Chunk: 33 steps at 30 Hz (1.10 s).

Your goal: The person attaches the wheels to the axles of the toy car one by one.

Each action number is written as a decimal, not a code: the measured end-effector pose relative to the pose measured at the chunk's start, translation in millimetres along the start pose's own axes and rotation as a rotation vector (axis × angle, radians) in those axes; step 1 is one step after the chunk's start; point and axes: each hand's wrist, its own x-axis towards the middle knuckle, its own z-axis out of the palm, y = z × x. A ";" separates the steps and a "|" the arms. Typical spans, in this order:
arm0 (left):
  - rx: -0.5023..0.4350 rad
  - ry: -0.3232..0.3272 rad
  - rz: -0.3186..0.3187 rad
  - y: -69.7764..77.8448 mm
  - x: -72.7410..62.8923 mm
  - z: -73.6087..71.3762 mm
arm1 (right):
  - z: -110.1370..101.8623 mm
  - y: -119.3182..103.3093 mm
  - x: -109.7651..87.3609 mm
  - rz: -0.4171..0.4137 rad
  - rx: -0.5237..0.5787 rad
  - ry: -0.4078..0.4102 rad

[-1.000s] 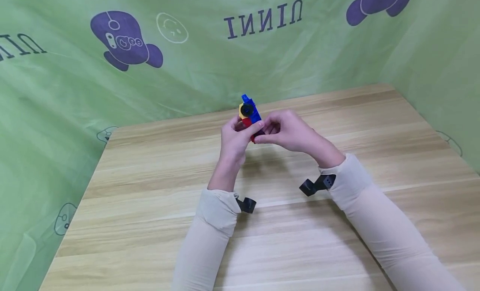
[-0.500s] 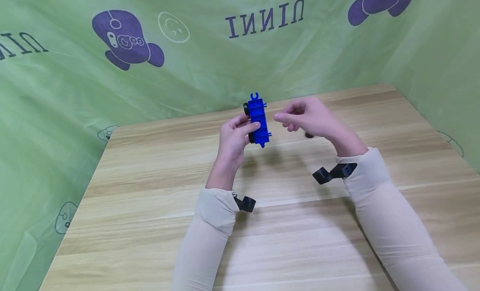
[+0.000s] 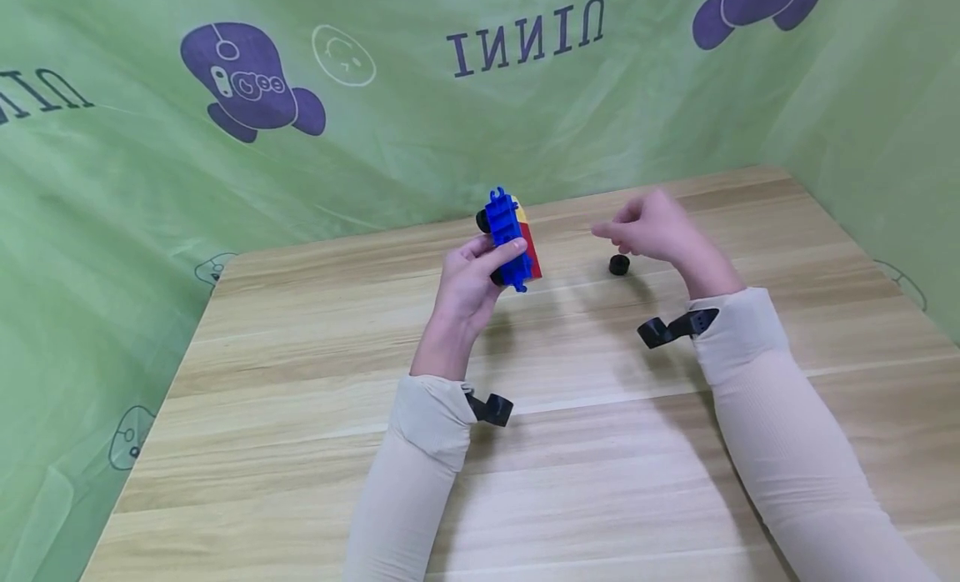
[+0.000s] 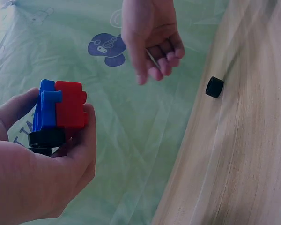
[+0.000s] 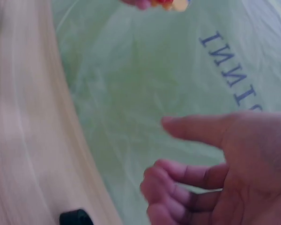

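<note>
My left hand (image 3: 474, 278) grips a toy brick car (image 3: 510, 240) in the air, thumb across its underside. The car has a blue base with a hook at its far end, and red and yellow bricks on the other side. Black wheels (image 4: 47, 139) sit along its left side; bare axle stubs (image 4: 52, 96) stick out on the right. To the right, my right hand (image 3: 651, 226) hovers with nothing in it, fingers loosely bent and thumb apart from them, as the right wrist view (image 5: 225, 168) shows. A loose black wheel (image 3: 618, 265) rests on the table just below that hand.
The wooden table (image 3: 300, 398) runs back to a green curtain (image 3: 420, 148) with purple figures and letters. Black wrist cameras stick out from both sleeves.
My right hand has come away from the car and moved right, uncovering the loose wheel on the table. My left hand has turned the car so its blue underside faces up.
</note>
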 end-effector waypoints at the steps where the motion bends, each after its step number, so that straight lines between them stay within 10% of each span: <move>1: 0.000 0.001 0.000 -0.2 0.2 0.2 | 0.1 2.9 1.7 0.014 -0.026 -0.009; 9: 0.028 -0.008 0.009 -1.1 -0.3 0.5 | 3.6 19.8 10.9 0.084 -0.180 -0.082; 33: 0.079 0.001 0.006 -0.1 -1.6 2.6 | 13.4 32.7 15.3 0.066 -0.197 -0.078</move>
